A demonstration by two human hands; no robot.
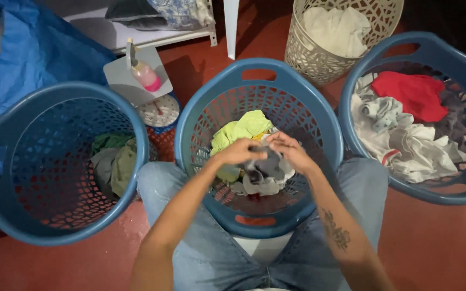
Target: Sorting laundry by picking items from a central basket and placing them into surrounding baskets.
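Head view: grey cloth point(265, 171) gripped between left hand point(237, 152), right hand point(292, 152).

bottle point(144, 74) | far left, lying on a grey board point(120, 75) beside the left basket point(136, 116) | small, clear with pink fill, pale cap (label not legible) | signs, screens: none seen

Red floor point(438, 248) carries three blue laundry baskets: left point(6, 140), middle point(319, 116), right point(438, 46). Cream lattice basket point(311, 56) behind. Blue bag point(33, 48) far left.
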